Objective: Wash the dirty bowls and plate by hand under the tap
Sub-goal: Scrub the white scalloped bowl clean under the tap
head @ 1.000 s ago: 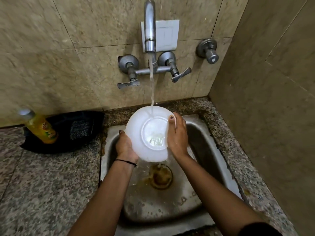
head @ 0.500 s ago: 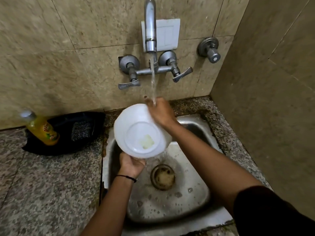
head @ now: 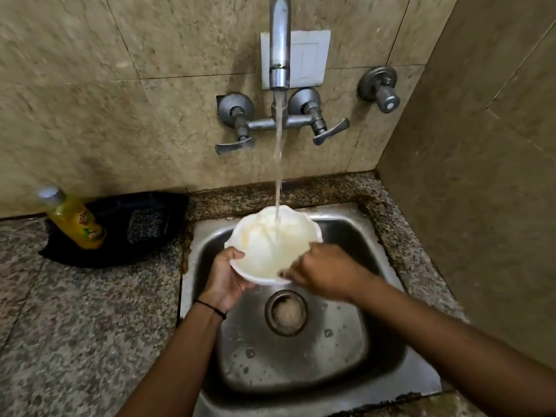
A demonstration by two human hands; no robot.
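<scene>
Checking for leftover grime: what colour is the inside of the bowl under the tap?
White bowl with a faint yellowish-orange film inside, seen in the head view.

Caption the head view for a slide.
Both hands, left and right, hold a white bowl under the tap.

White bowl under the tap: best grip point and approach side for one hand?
Probably the near-left rim of the white bowl, approached from below-left, as the left hand does: thumb over the lip, fingers under the wall. It sits mouth-up with the stream landing at its far side, so this keeps the inside clear.
</scene>
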